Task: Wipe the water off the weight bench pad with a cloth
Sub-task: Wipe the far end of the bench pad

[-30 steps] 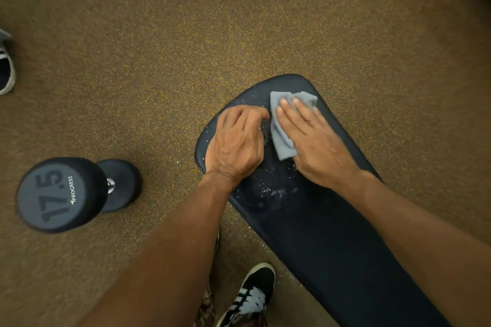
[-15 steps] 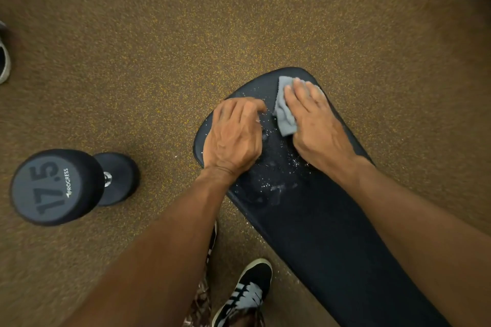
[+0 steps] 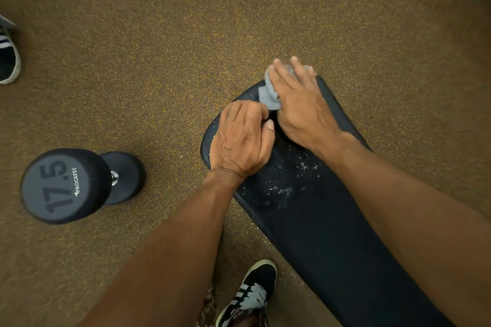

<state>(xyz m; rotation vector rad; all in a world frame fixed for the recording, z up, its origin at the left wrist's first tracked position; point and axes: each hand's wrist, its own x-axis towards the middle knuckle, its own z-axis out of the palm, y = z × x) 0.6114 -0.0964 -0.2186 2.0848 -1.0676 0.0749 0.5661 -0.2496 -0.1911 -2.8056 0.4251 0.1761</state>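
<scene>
The black weight bench pad (image 3: 313,223) runs from the lower right up to a rounded end at centre. Water droplets (image 3: 295,180) glisten on it just below my hands. My right hand (image 3: 300,106) lies flat on a crumpled grey cloth (image 3: 268,94) at the pad's far end, its fingertips reaching past the edge. My left hand (image 3: 241,138) rests curled on the pad's left edge, knuckles up, with nothing visible in it and its fingers touching the cloth's near corner.
A black 17.5 dumbbell (image 3: 71,186) stands on the speckled brown floor (image 3: 159,48) to the left. My black-and-white shoe (image 3: 249,295) is beside the pad at the bottom. Another shoe (image 3: 8,61) shows at the left edge.
My right hand has pushed the cloth away from me to the pad's far end, bunching it up. My left hand stayed on the left edge.
</scene>
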